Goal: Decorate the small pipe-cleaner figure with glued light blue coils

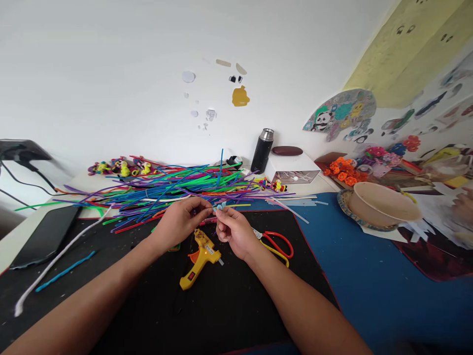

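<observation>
My right hand pinches a small light-blue coil of pipe cleaner between thumb and fingers. Close beside it, the fingertips of my left hand are pressed together at the coil's left side; the bit between them is too small to make out fully, but it seems part of the same piece. Below both hands a yellow glue gun lies on the black mat, its small light lit. Scissors with red and yellow handles rest right of my right hand, their blades partly hidden.
A heap of coloured pipe cleaners spreads behind my hands. A phone, a white stem and a blue stem lie at left. Behind stand a black thermos and white box; a pinkish bowl is at right.
</observation>
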`<state>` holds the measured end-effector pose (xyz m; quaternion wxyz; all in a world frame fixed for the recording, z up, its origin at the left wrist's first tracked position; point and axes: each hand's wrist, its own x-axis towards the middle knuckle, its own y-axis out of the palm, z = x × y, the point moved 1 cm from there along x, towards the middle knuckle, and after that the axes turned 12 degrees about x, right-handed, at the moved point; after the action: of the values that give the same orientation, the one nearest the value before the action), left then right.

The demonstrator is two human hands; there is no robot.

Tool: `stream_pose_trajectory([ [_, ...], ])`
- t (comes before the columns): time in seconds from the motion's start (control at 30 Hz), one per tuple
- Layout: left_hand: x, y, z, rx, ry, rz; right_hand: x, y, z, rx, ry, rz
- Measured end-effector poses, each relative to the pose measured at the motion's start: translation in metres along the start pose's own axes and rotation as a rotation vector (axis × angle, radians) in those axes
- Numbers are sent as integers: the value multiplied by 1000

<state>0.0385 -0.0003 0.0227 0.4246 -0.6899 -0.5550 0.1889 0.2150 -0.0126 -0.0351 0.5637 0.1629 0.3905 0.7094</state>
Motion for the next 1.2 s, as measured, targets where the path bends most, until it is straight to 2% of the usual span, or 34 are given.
stream_pose_trajectory([
  [0.3,8,-2,9,-398,-104,149,-1,2,2,-10,-25,-35],
  [0.47,10,-2,7,-498,-141,208,0,2,2,6,-23,-39],
  [0.83,7,2,2,-510,-164,187,0,2,2,-11,-28,-21],
  [1.2,2,5,3,-301,-91,105,1,0,-1,-7,-70,-30],
])
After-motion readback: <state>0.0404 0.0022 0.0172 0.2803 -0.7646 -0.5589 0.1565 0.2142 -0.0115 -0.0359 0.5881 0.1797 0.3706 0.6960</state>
